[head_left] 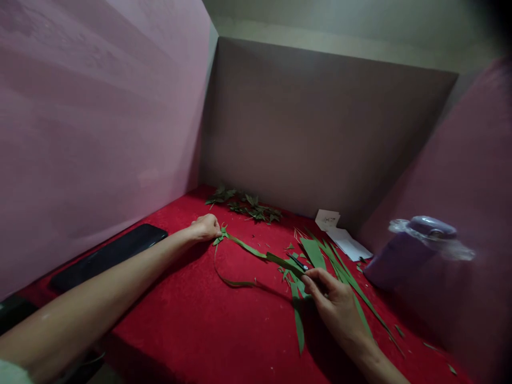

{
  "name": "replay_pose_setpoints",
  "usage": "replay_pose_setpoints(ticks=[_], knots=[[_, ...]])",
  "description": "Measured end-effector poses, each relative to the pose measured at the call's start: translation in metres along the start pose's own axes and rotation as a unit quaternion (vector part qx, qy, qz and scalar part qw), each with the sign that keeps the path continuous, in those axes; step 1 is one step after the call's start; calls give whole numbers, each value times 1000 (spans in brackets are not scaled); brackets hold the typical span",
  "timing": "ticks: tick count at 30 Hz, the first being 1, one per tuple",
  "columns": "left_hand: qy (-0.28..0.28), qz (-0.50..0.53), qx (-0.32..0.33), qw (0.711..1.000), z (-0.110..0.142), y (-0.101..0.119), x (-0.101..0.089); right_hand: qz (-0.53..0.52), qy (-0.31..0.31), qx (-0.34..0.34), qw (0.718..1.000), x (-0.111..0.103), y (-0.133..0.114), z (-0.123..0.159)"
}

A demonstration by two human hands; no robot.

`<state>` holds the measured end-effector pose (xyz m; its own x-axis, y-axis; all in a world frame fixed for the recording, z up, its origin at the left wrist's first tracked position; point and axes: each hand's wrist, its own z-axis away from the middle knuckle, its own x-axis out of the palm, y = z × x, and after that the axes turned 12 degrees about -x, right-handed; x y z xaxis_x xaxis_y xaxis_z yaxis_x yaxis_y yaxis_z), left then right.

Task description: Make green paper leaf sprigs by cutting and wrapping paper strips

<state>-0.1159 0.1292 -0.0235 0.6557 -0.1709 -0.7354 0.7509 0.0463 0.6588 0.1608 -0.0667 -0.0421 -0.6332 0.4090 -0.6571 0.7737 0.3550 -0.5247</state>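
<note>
A long green leaf strip (256,252) lies stretched across the red cloth (224,330). My left hand (205,227) is closed in a pinch on its far left end, where the strip is folded into small points. My right hand (335,304) is closed round small dark scissors (298,262), whose tips rest at the strip's right end. A thinner strip (234,281) curls loose below the stretched one.
Several cut green strips (340,266) fan out by my right hand. A pile of small leaves (250,208) lies at the back. White papers (344,240) and a purple lidded jar (404,250) sit on the right. A black phone (108,256) lies left. Panels wall in the space.
</note>
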Motion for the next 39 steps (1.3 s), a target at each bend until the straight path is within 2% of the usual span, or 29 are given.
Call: replay_pose_setpoints(ticks=[5,10,13,17,21,25,30,35,39], knots=[[-76,50,-15,996,8,6,-2,-55,27,23,998,-1,-1,0],[-132,139,29,981,29,28,4,-159,80,80,981,-4,2,-7],[-169,201,69,962,46,45,13,-224,108,118,961,-5,4,-11],[-218,254,110,936,70,71,29,-235,127,133,954,-6,6,-14],[-258,273,138,916,87,93,44,-244,141,120,952,-8,7,-18],[-274,283,157,906,99,107,58,-259,130,100,952,-13,3,-21],[-293,303,162,892,111,107,75,-287,107,81,948,-16,-3,-22],[-293,355,148,875,107,93,91,-302,80,69,948,-16,-6,-22],[-299,404,141,853,105,85,94,-299,66,75,949,-18,-9,-22]])
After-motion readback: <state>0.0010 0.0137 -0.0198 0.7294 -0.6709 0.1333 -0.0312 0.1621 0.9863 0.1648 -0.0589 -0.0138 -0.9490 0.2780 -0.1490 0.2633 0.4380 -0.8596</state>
